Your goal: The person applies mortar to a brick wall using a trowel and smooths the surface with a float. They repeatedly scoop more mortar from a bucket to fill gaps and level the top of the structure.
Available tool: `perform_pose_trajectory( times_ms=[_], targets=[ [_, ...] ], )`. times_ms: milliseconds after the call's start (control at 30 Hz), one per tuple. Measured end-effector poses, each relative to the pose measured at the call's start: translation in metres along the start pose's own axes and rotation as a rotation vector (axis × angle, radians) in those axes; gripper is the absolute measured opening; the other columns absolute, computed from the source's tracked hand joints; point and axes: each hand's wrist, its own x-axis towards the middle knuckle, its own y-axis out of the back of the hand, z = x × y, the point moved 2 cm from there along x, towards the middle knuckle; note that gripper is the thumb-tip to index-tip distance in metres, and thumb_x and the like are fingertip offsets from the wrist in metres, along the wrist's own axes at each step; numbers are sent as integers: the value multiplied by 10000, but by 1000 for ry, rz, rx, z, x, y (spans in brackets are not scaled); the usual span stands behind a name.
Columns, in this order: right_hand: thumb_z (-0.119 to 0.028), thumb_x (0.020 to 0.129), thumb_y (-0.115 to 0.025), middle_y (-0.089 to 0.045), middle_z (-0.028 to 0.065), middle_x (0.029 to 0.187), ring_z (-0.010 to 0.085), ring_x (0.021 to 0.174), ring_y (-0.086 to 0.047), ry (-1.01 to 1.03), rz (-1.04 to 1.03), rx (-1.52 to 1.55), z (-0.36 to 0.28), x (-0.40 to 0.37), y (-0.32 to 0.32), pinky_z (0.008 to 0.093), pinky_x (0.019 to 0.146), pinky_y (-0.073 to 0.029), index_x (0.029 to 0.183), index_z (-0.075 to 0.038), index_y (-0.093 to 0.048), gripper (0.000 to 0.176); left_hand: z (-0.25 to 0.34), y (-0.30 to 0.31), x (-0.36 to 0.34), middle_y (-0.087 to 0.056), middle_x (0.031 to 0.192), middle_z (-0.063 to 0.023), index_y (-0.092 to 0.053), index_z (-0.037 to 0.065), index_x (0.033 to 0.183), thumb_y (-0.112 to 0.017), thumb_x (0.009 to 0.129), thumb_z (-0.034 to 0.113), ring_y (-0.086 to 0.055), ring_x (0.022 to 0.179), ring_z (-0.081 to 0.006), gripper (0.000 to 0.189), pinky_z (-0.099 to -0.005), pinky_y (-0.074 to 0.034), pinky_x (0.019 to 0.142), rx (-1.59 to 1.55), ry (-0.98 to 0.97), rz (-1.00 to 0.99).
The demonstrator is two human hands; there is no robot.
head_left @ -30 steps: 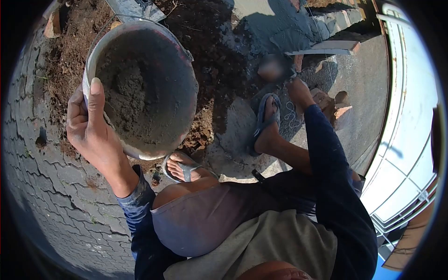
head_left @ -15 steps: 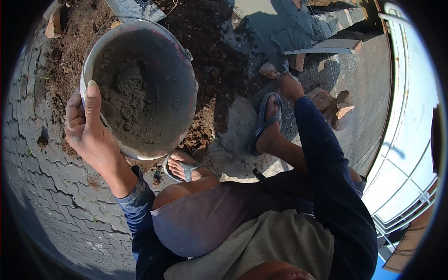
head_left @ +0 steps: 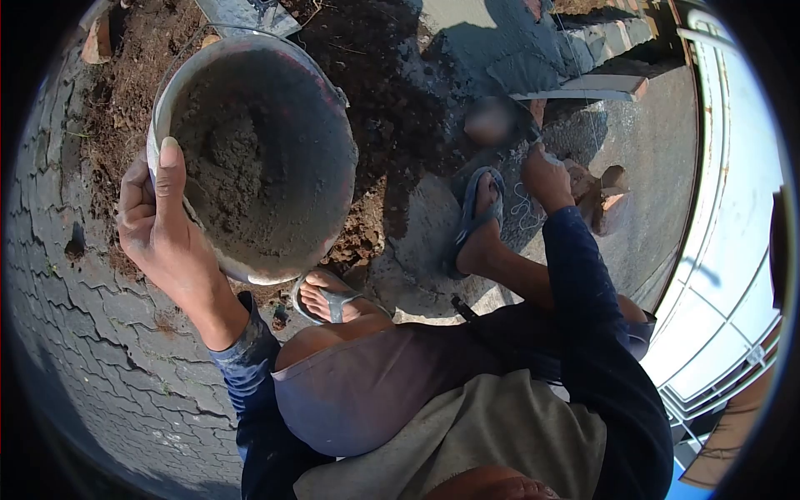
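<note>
My left hand [head_left: 162, 225] clenches the bucket [head_left: 283, 167] by its near rim, thumb inside, holding it tilted over the soil [head_left: 392, 108] at the paving's [head_left: 92, 333] edge. My right hand [head_left: 546, 177] curls beside my sandal [head_left: 475, 208]; I cannot tell whether it holds anything.

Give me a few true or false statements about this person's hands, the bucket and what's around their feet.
1. The left hand grips the bucket at its rim, with the thumb hooked inside. True.
2. The bucket is empty. False: it holds a grey mix, piled toward the side where the hand grips.
3. The person wears sandals. True.
4. The right hand rests on the knee. False: it reaches down to the ground, close to the broken bricks beside the foot.
</note>
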Motion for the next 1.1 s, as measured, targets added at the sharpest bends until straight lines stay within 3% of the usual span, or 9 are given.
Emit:
perform_pose_trajectory(
  times_ms=[133, 467, 567, 733, 900, 967, 1100],
  targets=[
    [-196, 902, -418, -662, 262, 881, 439, 884, -647, 156, 43, -148, -6, 20, -7, 516, 745, -516, 1089, -10, -524, 284, 5, -5, -1, -655, 818, -39, -683, -35, 983, -686, 877, 203, -553, 766, -71, 260, -207, -405, 742, 17, -55, 14],
    [-157, 876, -461, -665, 254, 906, 412, 858, -665, 132, 90, -48, 0, 48, -10, 482, 737, -539, 1002, 32, -587, 260, 1, -2, 0, -654, 828, -38, -687, -31, 977, -691, 873, 219, -549, 767, -75, 270, -215, -404, 751, 3, -36, 22],
    [-149, 875, -451, -656, 278, 918, 447, 866, -650, 175, 105, -16, 22, 55, -26, 507, 763, -522, 1036, 53, -555, 279, -1, 0, 2, -652, 884, -50, -687, -28, 1017, -666, 881, 266, -561, 831, -109, 324, -240, -405, 809, 32, -11, -2],
    [-143, 879, -439, -655, 285, 925, 456, 876, -643, 14, 58, -25, 2, -4, 24, 524, 772, -507, 1079, 62, -496, 293, 0, 1, 1, -651, 882, -48, -687, -33, 1007, -675, 875, 244, -563, 812, -103, 307, -236, -415, 786, 50, -8, -6],
    [-148, 887, -441, -663, 255, 886, 440, 840, -652, 167, 92, -25, -22, 20, -11, 504, 711, -526, 1078, 52, -481, 278, 2, -2, 0, -651, 881, -48, -687, -39, 995, -670, 880, 243, -561, 811, -103, 304, -237, -415, 785, 53, -21, -3],
    [-184, 897, -452, -638, 304, 922, 465, 872, -633, 171, 89, -7, -24, 39, -28, 532, 753, -497, 1141, 40, -431, 332, 2, 0, 0, -651, 883, -47, -687, -40, 990, -664, 884, 244, -561, 810, -103, 304, -237, -417, 783, 89, -41, 0],
    [-270, 943, -427, -640, 280, 944, 463, 869, -636, 8, 117, 133, -4, 41, -38, 532, 727, -505, 1181, 33, -428, 385, 0, 2, 2, -653, 881, -48, -687, -39, 992, -648, 895, 253, -563, 816, -103, 310, -241, -419, 780, 67, -17, -20]
  ],
)
